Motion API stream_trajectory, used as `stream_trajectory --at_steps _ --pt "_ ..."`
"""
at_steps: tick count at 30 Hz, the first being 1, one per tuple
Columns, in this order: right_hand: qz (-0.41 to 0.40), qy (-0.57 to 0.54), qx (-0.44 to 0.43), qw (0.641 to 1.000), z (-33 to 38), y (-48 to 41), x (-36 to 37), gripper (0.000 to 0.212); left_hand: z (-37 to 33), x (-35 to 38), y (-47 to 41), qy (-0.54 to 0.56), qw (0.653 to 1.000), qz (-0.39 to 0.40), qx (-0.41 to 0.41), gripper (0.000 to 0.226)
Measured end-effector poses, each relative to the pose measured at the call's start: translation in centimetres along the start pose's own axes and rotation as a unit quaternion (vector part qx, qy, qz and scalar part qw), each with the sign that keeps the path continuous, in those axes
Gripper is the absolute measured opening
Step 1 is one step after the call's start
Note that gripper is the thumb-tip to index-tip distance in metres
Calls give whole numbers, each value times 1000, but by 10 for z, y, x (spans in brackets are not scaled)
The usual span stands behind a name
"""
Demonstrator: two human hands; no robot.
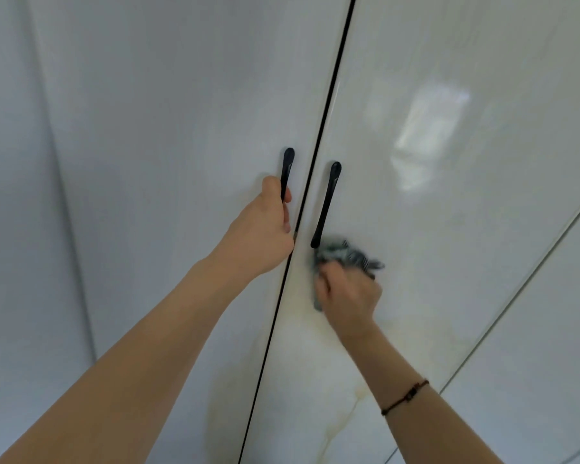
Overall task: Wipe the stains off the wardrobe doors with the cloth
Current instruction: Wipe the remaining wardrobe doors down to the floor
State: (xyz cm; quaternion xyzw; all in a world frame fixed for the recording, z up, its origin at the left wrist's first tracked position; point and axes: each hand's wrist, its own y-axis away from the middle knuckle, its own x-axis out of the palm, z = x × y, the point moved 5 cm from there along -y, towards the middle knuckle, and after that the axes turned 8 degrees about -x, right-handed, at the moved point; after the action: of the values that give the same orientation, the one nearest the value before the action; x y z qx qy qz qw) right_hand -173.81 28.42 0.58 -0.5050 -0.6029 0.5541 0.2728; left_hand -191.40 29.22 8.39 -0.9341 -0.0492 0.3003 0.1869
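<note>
Two glossy white wardrobe doors fill the view, the left door (164, 128) and the right door (466, 229), which meet at a dark vertical gap. A yellowish stain (315, 363) spreads along the inner edge of the right door, and its streaks run down toward the bottom edge. The left hand (265, 229) curls its fingers round the left handle (288, 162), probably to steady that door. The right hand (349, 296) grips the bunched grey cloth (345, 254) and presses it to the right door, just under the lower end of the right handle (329, 202). The stain lies directly below this hand, long axis roughly vertical, so the next strokes likely need to travel downward. A thin bracelet (406, 396) circles the right forearm.
</note>
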Motion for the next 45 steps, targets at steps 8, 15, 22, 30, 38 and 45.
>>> stream_trajectory --at_steps 8,15,22,30,38,45 --pt "23 -54 125 990 -19 -60 -17 18 -1 -1 4 -9 1000 -13 19 44" --pt "144 -98 13 985 -22 -73 -25 31 1 1 5 -10 999 -20 24 46" --pt "51 -93 163 981 -36 -93 -59 17 -3 0 8 -30 999 -37 17 46" --pt "153 65 -49 985 19 -88 -17 21 -5 -6 7 -17 999 -28 24 37" --pt "204 111 -55 971 67 -2 16 93 1 -5 5 -4 999 -29 22 44" --pt "157 63 -1 986 49 -34 12 70 0 -4 5 -5 999 -45 29 39"
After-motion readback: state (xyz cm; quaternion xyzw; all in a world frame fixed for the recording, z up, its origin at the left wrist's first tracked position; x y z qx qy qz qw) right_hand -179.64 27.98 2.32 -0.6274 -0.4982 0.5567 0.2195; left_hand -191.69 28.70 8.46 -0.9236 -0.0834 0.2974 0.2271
